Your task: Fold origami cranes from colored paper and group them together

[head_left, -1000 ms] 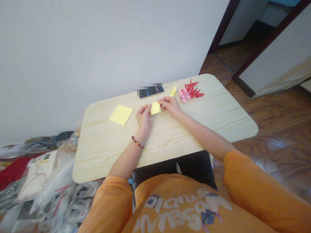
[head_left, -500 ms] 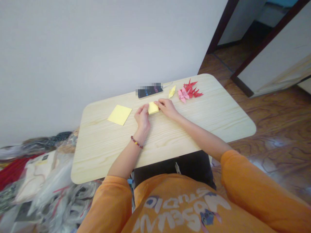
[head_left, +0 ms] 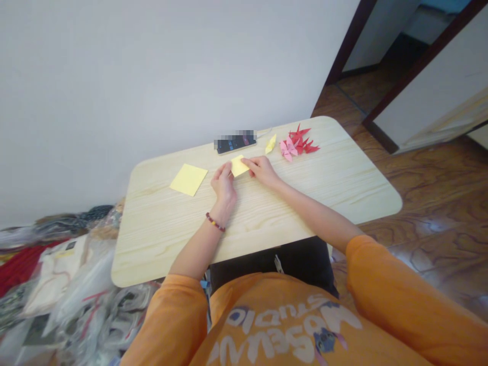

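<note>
Between my two hands is a small folded piece of yellow paper [head_left: 239, 165], held just over the table [head_left: 160, 239]. My left hand [head_left: 224, 185] pinches its left edge, the fingertips closed on it. From the other side my right hand [head_left: 262, 170] grips the right edge between thumb and fingers. Left of my hands lies a flat square of yellow paper [head_left: 188, 179]. A folded yellow paper piece [head_left: 270, 144] rests beyond my right hand. Beside it are a pink origami piece [head_left: 288, 149] and several red origami pieces [head_left: 303, 140], close together.
A phone [head_left: 236, 143] lies at the table's back edge by the wall, its screen lit. Clothes and plastic bags [head_left: 72, 290] are piled left of the table. On the right, a wooden floor [head_left: 434, 203] leads to a doorway.
The folded yellow paper has tilted in my fingers, its right side raised slightly. Both hands keep hold of it and have barely shifted.
</note>
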Demonstrator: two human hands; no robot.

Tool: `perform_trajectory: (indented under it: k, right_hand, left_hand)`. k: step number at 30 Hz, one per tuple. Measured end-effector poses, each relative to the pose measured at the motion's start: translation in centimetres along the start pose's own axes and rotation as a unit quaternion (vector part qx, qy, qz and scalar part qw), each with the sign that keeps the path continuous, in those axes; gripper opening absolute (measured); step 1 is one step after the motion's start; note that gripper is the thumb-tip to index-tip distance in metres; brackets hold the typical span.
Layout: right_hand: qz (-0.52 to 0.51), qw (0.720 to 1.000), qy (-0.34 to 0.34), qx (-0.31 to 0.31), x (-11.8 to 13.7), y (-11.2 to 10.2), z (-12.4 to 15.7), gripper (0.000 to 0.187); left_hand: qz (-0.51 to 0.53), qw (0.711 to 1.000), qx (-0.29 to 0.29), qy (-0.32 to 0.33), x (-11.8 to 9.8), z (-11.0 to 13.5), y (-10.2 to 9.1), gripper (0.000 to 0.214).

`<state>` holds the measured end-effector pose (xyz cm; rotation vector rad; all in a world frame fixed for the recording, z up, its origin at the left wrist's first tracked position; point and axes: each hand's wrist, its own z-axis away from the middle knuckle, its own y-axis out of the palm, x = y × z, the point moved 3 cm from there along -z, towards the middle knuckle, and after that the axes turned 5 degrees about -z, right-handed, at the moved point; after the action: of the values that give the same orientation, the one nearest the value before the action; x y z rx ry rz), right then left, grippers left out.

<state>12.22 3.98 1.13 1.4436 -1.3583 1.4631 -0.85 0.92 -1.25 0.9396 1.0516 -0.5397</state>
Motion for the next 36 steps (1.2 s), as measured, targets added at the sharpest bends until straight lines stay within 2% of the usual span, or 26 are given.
perform_trajectory:
  k: [3,6,9,12,16,21,25,27,30,34,36]
  right_hand:
    - [-0.097,0.995,0.005,0.031,-0.4,0.5,-0.2,0.045]
    - [-0.139,0.990,0.005,0.036,-0.9,0.7,-0.5,0.039]
    - [-0.124,0.991,-0.017,0.041,-1.3,0.3,-0.8,0.038]
    - [-0.068,0.993,-0.056,0.075,-1.1,-0.1,-0.7,0.037]
    - [-0.033,0.993,-0.068,0.094,-0.7,-0.4,-0.4,0.035]
    - [-0.106,0.990,-0.021,0.090,-1.1,-0.3,-0.5,0.036]
    - [-0.193,0.978,0.056,0.059,-1.8,-1.2,-1.1,0.036]
    - [-0.207,0.975,0.081,0.003,-1.9,-2.1,-1.4,0.035]
    - [-0.218,0.970,0.104,-0.013,-1.8,-2.5,-1.4,0.032]
    - [-0.262,0.959,0.108,0.019,-1.5,-1.6,-1.1,0.029]
    - [-0.292,0.948,0.119,0.042,-1.4,-0.9,-0.9,0.027]
  left_hand:
    - [-0.005,1.000,0.009,0.011,0.0,0.0,0.0,0.024]
    - [-0.032,0.999,0.020,0.020,-0.1,0.2,0.2,0.028]
    - [-0.092,0.994,0.048,0.024,-0.4,0.3,0.4,0.030]
    - [-0.159,0.983,0.087,0.034,-0.7,0.2,0.5,0.029]
    - [-0.210,0.971,0.106,0.038,-1.3,-0.2,0.1,0.023]
    - [-0.197,0.967,0.151,-0.064,-1.8,-0.8,-0.4,0.022]
    - [-0.251,0.951,0.167,-0.066,-2.5,-1.6,-1.3,0.019]
    - [-0.270,0.947,0.164,-0.058,-2.8,-1.9,-1.7,0.019]
    - [-0.214,0.964,0.150,-0.040,-3.1,-1.8,-1.7,0.021]
    - [-0.140,0.965,0.213,-0.061,-2.5,-0.7,-0.4,0.033]
    - [-0.110,0.965,0.226,-0.068,-2.1,-0.4,0.0,0.034]
